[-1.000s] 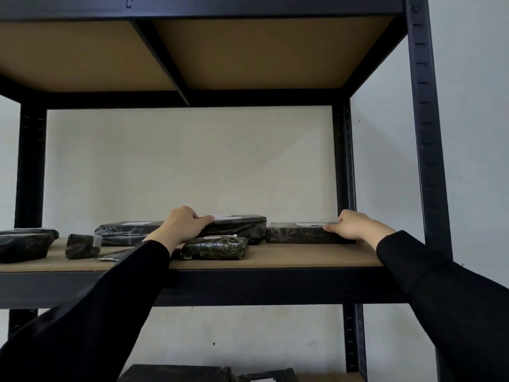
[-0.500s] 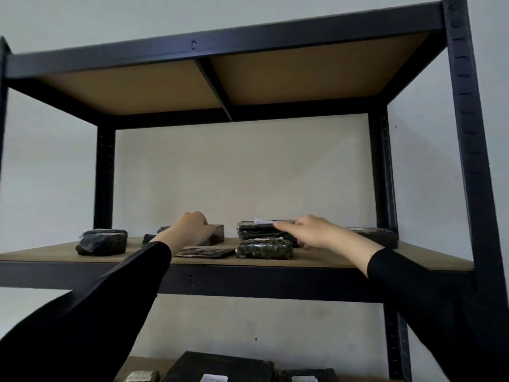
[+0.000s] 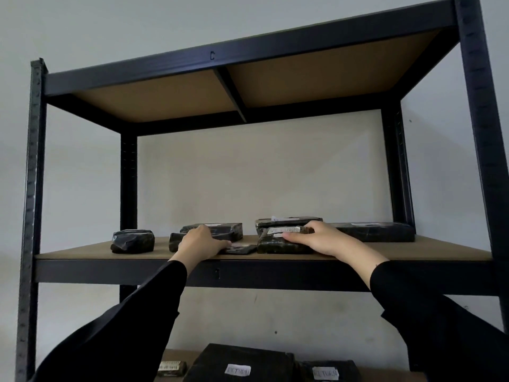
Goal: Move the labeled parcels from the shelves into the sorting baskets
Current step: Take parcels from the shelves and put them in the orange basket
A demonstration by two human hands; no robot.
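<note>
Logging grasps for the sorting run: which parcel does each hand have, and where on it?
The right hand grips the front parcel at its right end. The left hand rests on a thin flat parcel; a firm grip cannot be told.

The shelf frame is matte black, its boards plain tan. Every parcel on the middle board wears glossy black wrap with a small white label. On the near lower board, the large parcel is black too, its white label bearing dark handwriting. Both sleeves are black. The far wall is pale grey-white.
</note>
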